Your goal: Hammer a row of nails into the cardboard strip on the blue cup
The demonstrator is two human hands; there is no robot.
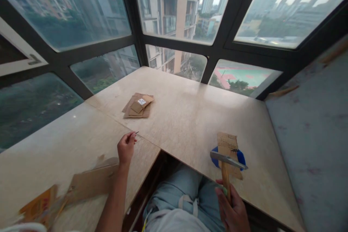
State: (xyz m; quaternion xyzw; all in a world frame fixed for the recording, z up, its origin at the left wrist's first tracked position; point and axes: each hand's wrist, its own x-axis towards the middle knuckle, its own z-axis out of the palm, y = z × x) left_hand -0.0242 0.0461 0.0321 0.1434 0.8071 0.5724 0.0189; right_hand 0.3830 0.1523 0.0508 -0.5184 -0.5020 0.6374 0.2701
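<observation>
My left hand (126,148) is raised over the counter, its fingertips pinched around a small, thin, dark nail (137,132). My right hand (232,204) grips the wooden handle of a hammer (226,179), whose grey metal head points sideways. Something small and green shows beside the right thumb. Behind the hammer head, a worn strip of cardboard (227,140) lies across a blue object (241,158) on the counter. The hammer partly covers both, so I cannot tell what the blue object is.
A stack of flat cardboard pieces (136,110) with a white label lies on the pale counter (185,116). By my left forearm are a cardboard box (91,185) and an orange packet (39,204). The counter edge has an inner corner above my lap. Windows surround it.
</observation>
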